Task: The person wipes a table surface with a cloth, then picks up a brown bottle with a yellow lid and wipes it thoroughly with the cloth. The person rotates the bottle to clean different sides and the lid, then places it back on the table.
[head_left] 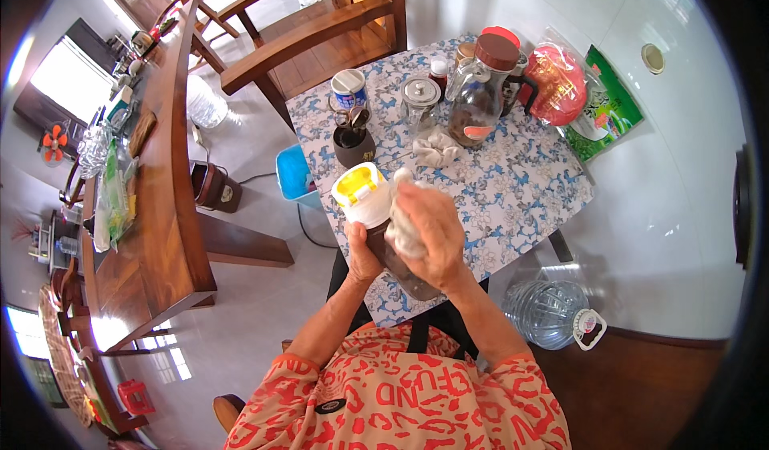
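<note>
Seen from above, two bare hands work over the near edge of a flower-patterned worktop (pixel 521 185). The left hand (pixel 365 259) grasps a clear jar (pixel 390 261) just below its white-and-yellow lid (pixel 362 197). The right hand (pixel 436 238) clutches a crumpled pale cloth (pixel 407 235) against the jar's side. The jar leans, lid away from the wearer, base toward the body; whether the base touches the worktop is hard to tell. The jar looks stiff and smooth, probably slippery, and fragile if glass; its weight is unclear. The safest hold seems to be around the body, with support under the base, rather than by the lid. The cloth looks soft, light and easily bunched.
</note>
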Motion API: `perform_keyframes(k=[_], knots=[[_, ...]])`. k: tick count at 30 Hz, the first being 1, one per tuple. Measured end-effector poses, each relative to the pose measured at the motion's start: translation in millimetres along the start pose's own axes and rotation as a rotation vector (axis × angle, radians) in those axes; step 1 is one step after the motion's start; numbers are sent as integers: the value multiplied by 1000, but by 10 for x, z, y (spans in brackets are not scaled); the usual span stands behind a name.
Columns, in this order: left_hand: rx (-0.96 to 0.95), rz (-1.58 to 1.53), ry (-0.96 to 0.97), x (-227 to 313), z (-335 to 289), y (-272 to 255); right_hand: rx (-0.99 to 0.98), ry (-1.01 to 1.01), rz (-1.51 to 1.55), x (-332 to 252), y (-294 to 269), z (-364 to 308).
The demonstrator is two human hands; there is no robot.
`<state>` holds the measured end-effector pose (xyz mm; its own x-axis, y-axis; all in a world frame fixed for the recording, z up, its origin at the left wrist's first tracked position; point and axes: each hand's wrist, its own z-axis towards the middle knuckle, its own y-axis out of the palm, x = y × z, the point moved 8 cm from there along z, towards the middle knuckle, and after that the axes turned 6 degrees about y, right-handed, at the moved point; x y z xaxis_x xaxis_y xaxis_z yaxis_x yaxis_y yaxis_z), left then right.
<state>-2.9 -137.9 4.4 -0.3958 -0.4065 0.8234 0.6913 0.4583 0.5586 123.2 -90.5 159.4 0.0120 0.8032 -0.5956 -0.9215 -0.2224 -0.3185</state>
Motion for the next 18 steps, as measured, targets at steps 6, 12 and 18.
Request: perform_keyframes(k=[6, 12, 18], knots=[[25, -112, -151, -3, 16, 66, -203, -237, -158, -262, -4, -498], [-78, 31, -113, 82, 4, 108, -107, -136, -54, -79, 53, -119], [-68, -56, -136, 61, 11, 134, -214, 477, 520, 580, 292, 103]])
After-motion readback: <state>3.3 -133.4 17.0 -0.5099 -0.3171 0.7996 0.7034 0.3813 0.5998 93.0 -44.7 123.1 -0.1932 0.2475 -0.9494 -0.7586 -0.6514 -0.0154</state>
